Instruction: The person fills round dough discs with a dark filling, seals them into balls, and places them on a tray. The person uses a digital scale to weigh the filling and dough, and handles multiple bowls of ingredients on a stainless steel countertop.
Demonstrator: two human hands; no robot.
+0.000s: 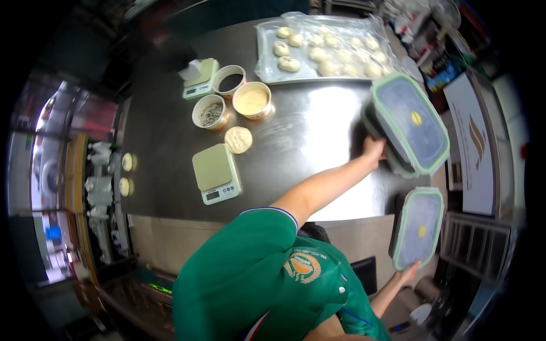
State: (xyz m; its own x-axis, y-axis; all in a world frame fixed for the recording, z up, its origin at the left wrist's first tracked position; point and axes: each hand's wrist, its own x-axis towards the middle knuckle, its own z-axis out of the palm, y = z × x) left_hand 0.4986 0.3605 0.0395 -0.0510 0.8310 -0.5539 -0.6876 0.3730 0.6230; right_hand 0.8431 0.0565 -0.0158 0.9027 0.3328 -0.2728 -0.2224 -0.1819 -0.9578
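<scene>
My left hand (375, 148) grips the side of a large lidded container (408, 119) with a green rim and a yellow vent on top, held over the table's right part. Lower right, my right hand (407, 274) has hold of the near end of a smaller, similar lidded container (417, 224) at the table's edge. Left of them on the steel table (284, 176) are a flat dough disc (238, 140), a pale green scale (215, 170) and three cups with dark liquid (229, 80), pale powder (252, 99) and speckled dark bits (210, 113).
A tray (313, 77) of several dough balls under plastic lies at the back. A second scale (198, 84) stands behind the cups. Several small dough pieces (128, 162) sit at the table's left edge. Shelving (99, 193) is at left; a sign board (472, 153) and rack (472, 244) are at right.
</scene>
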